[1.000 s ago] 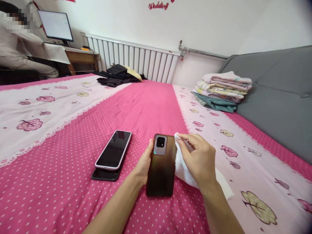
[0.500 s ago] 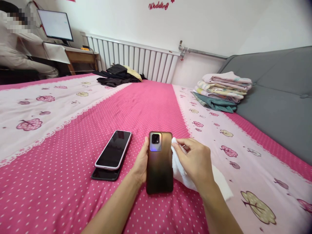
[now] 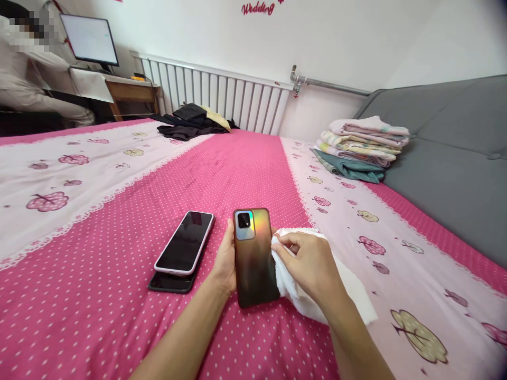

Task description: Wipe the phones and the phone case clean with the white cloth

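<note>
A smartphone [image 3: 255, 264] with a brownish, shiny back and a square camera block at its upper left is held above the bed, back toward me. My left hand [image 3: 225, 261] grips it from the left side, the fingers mostly hidden behind it. My right hand [image 3: 307, 261] pinches a white cloth [image 3: 291, 285] against the phone's right edge; the rest of the cloth trails down onto the bedspread. To the left, a phone with a pale rim [image 3: 186, 243] lies screen up on top of a black phone [image 3: 172, 283].
The bed has a pink dotted bedspread [image 3: 253, 174]. Folded linens [image 3: 362, 145] are stacked by the grey headboard [image 3: 447, 142]. Dark clothes [image 3: 190, 121] lie near the radiator [image 3: 214, 87]. At far left a person [image 3: 31, 79] sits at a desk with a monitor [image 3: 91, 42].
The held phone has shifted slightly left and up and tilted, its back catching more coloured light. My right hand has moved left and a little down with the cloth, which is more spread out.
</note>
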Tool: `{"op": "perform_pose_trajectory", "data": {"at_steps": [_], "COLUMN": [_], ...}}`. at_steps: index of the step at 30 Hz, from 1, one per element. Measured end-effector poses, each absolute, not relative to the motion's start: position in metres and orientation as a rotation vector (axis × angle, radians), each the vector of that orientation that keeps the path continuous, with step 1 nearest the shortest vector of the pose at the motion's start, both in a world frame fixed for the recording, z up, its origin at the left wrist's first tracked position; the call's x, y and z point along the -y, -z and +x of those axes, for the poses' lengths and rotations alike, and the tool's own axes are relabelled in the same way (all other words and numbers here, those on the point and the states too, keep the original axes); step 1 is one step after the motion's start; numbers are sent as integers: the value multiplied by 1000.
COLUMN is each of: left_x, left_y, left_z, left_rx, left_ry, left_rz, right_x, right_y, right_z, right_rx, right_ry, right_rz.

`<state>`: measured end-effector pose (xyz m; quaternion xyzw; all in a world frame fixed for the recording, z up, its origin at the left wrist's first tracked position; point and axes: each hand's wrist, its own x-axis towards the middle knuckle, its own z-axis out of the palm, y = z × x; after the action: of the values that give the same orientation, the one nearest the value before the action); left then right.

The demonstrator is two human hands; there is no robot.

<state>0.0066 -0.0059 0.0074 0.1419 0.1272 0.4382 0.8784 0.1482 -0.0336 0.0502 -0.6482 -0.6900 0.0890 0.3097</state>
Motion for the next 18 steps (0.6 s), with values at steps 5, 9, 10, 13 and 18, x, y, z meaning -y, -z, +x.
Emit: {"op": "perform_pose_trajectory", "data": {"at_steps": [5,9,10,13,18], "left_x": [4,2,1,-2,-6], "left_y": [-11,-14,-14,-14,-10], "left_z": [2,-2,-3,-4,-8], "left_rx": [-298,-347,-356,-391,-410], "left_ry": [-973,-1062,-1084,-1157,-1242], "left_rz": [253,215,209,192,166], "right_x": [35,36,36,36,36], "right_y": [-49,-47,-47,-46,-47], "right_z": [148,147,147,147,147], "right_rx": [1906,1962,1974,2006,2024], "right_ry": [-292,-337,-342,-333,-381], "right_rz": [-1682,-1637,-1636,-1630,-1628]}}
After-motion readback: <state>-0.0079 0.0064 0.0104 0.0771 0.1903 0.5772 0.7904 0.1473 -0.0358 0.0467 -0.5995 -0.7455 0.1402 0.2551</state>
